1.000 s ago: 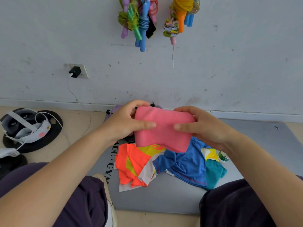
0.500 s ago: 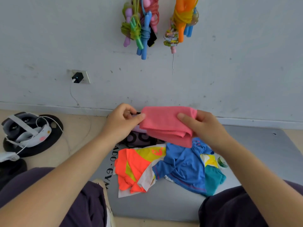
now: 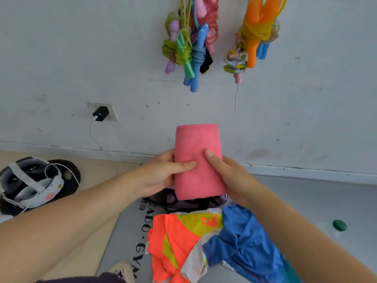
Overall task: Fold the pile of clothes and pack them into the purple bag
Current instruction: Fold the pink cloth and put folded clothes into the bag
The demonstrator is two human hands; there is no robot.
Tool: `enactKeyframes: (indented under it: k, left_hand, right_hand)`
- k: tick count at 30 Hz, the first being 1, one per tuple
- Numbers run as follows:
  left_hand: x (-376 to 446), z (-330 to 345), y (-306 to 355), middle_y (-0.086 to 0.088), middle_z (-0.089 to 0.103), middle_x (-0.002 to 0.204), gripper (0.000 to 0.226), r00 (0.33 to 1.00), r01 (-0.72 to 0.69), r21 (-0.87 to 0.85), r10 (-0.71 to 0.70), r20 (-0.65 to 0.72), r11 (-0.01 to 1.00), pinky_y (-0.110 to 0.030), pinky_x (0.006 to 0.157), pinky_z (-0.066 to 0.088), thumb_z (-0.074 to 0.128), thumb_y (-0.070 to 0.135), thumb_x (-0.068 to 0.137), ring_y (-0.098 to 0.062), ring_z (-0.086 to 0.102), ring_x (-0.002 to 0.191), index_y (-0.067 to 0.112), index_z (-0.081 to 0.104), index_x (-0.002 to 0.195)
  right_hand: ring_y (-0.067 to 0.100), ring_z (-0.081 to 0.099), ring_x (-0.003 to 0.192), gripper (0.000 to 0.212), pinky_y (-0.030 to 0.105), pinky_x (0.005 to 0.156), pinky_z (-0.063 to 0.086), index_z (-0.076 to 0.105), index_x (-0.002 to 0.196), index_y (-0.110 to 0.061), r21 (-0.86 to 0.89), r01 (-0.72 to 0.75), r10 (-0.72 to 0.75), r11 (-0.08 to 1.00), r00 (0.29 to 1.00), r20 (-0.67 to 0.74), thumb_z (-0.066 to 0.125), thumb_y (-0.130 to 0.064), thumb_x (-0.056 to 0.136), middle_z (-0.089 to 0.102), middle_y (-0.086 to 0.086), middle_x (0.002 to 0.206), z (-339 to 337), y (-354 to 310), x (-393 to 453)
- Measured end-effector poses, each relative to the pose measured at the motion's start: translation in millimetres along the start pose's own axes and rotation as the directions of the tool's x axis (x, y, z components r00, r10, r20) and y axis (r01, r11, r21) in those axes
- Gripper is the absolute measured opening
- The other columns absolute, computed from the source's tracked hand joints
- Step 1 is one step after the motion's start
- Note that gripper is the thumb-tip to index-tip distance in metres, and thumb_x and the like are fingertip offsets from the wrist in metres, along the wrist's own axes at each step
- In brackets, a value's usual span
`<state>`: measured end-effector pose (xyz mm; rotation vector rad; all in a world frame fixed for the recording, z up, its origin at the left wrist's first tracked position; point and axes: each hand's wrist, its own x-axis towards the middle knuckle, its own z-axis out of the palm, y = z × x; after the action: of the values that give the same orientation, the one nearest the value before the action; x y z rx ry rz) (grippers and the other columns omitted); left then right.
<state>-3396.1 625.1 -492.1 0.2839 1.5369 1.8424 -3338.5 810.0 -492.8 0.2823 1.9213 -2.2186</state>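
Turned upright since half a second ago, the folded pink cloth [image 3: 197, 162] now stands tall above the purple bag [image 3: 189, 202], pinched between left hand [image 3: 161, 174] and right hand [image 3: 228, 176], thumbs across its front. Whether anything lies inside the bag cannot be told. Just nearer, the orange-yellow shirt [image 3: 175, 242] and blue shirt [image 3: 242, 248] lie crumpled on the grey gym mat [image 3: 318, 203], touching. A green cap [image 3: 339, 225] sits apart at right; jump ropes [image 3: 189, 45] hang above.

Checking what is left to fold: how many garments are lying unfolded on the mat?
2: an orange and yellow shirt near the mat's left edge, and a blue shirt overlapping its right side. More may be hidden beneath them.
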Motion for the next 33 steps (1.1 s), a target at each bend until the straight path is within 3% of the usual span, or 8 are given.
enactKeyframes:
  k: [4, 7, 14, 19, 22, 25, 30, 33]
  left_hand:
    - [48, -49, -44, -0.001, 0.073, 0.109, 0.045, 0.992, 0.118, 0.440, -0.081, -0.102, 0.890, -0.036, 0.093, 0.056, 0.077, 0.036, 0.079, -0.013, 0.070, 0.101, 0.017, 0.062, 0.117]
    - [80, -108, -82, 0.009, 0.067, 0.114, 0.041, 0.995, 0.091, 0.883, -0.007, -0.098, 0.460, -0.027, 0.097, 0.048, 0.067, 0.050, 0.085, -0.004, 0.062, 0.105, 0.021, 0.063, 0.115]
    - [144, -184, -150, 0.001, 0.064, 0.118, 0.063, 0.994, -0.091, 0.988, -0.069, 0.083, -0.128, -0.037, 0.095, 0.044, 0.040, 0.071, 0.089, -0.019, 0.058, 0.106, 0.021, 0.058, 0.122]
    - [152, -192, -183, 0.005, 0.066, 0.080, 0.084, 0.974, 0.122, 0.986, -0.175, -0.141, -0.113, -0.032, 0.059, 0.042, 0.017, 0.092, 0.072, -0.016, 0.062, 0.077, 0.024, 0.063, 0.085]
    - [161, -201, -180, -0.007, 0.041, 0.152, 0.111, 0.959, 0.222, 0.973, -0.165, -0.230, -0.063, -0.047, 0.107, 0.036, 0.017, 0.094, 0.068, -0.027, 0.041, 0.137, 0.020, 0.033, 0.149]
    - [171, -209, -164, -0.006, 0.000, 0.165, 0.115, 0.978, 0.208, 0.977, 0.039, -0.206, -0.047, -0.054, 0.120, 0.008, 0.019, 0.094, 0.068, -0.027, 0.001, 0.151, 0.025, -0.012, 0.155]
    - [176, -205, -165, -0.006, 0.010, 0.161, 0.096, 0.981, 0.125, 0.990, 0.159, -0.114, -0.062, -0.063, 0.112, 0.019, 0.020, 0.089, 0.068, -0.038, 0.011, 0.145, 0.050, -0.022, 0.145]
    - [178, -202, -172, -0.004, 0.013, 0.160, 0.094, 0.984, 0.091, 0.990, 0.164, -0.073, -0.106, -0.064, 0.109, 0.022, 0.018, 0.090, 0.069, -0.039, 0.015, 0.143, 0.053, -0.023, 0.145]
  right_hand:
    - [0.025, 0.070, 0.099, 0.044, 0.038, 0.084, 0.059, 0.066, 0.113, -0.005, 0.145, -0.087, 0.095, 0.986, 0.994, -0.053, 0.070, -0.032, 0.078, 0.073, 0.014, 0.109, -15, 63, 65]
    - [0.020, 0.072, 0.089, 0.038, 0.037, 0.078, 0.060, 0.065, 0.111, -0.006, 0.192, -0.079, 0.125, 0.978, 0.962, -0.241, 0.070, -0.030, 0.082, 0.074, 0.012, 0.104, -47, 103, 105]
    - [0.025, 0.068, 0.105, 0.054, 0.039, 0.089, 0.055, 0.061, 0.119, -0.005, 0.052, 0.009, 0.004, 0.999, 0.970, -0.245, 0.074, -0.028, 0.073, 0.072, 0.012, 0.112, -78, 147, 196]
    - [0.023, 0.068, 0.107, 0.053, 0.038, 0.087, 0.055, 0.061, 0.120, -0.015, -0.056, 0.052, -0.061, 0.997, 0.983, -0.174, 0.078, -0.032, 0.074, 0.072, 0.006, 0.112, -62, 167, 237]
    - [0.016, 0.069, 0.102, 0.041, 0.031, 0.082, 0.057, 0.064, 0.113, -0.023, -0.248, -0.022, 0.027, 0.968, 1.000, 0.017, 0.079, -0.030, 0.075, 0.074, 0.000, 0.106, -56, 178, 234]
    - [0.011, 0.066, 0.102, 0.037, 0.026, 0.088, 0.051, 0.064, 0.114, -0.024, -0.570, -0.013, 0.093, 0.821, 0.989, 0.112, 0.078, -0.022, 0.080, 0.072, -0.009, 0.104, -51, 191, 234]
    - [0.033, 0.060, 0.108, 0.033, 0.034, 0.087, 0.044, 0.059, 0.123, -0.001, -0.889, -0.309, 0.008, 0.339, 0.945, -0.326, 0.055, -0.017, 0.095, 0.065, 0.016, 0.116, -70, 198, 266]
    - [0.036, 0.060, 0.109, 0.033, 0.036, 0.085, 0.044, 0.059, 0.123, -0.001, -0.874, -0.366, -0.087, 0.319, 0.907, -0.411, 0.052, -0.016, 0.094, 0.064, 0.020, 0.117, -85, 204, 280]
